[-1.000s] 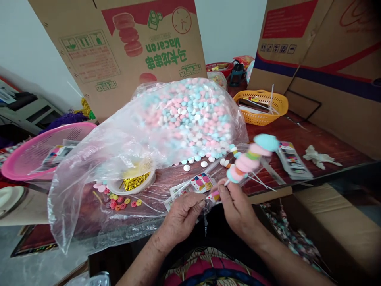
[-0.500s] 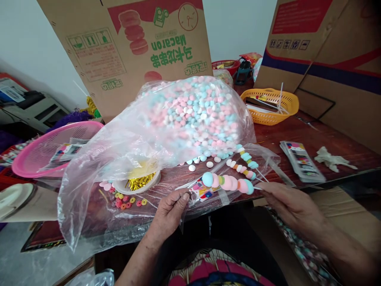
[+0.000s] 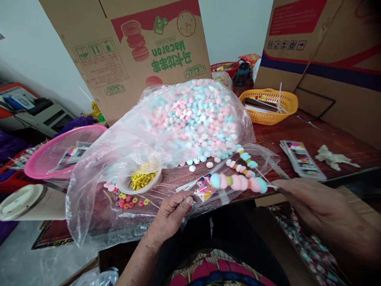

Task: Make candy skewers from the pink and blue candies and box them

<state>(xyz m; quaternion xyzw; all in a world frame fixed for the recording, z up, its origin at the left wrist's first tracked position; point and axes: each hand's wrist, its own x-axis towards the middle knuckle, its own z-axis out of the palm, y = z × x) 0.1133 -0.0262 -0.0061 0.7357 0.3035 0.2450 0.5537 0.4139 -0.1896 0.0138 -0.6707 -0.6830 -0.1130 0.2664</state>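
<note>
My right hand is closed on the white stick of a marshmallow skewer. Pink and blue marshmallows with coloured rings are threaded along it, and its blue end points left. My left hand pinches the edge of a small clear packaging bag with a colourful print. The skewer's tip overlaps the bag in view; I cannot tell whether they touch. Just behind lie two more candy skewers on plastic film. A large clear bag of marshmallows fills the middle of the table.
Gold twist ties sit in a white bowl, near loose candy rings. A pink basket stands left, a yellow basket back right. Packaging bags are stacked at right beside a crumpled glove. Cardboard boxes rise behind.
My right hand has moved right, carrying the skewer with it. My left hand has shifted slightly right and still pinches the packaging bag. The view has tilted a little.
</note>
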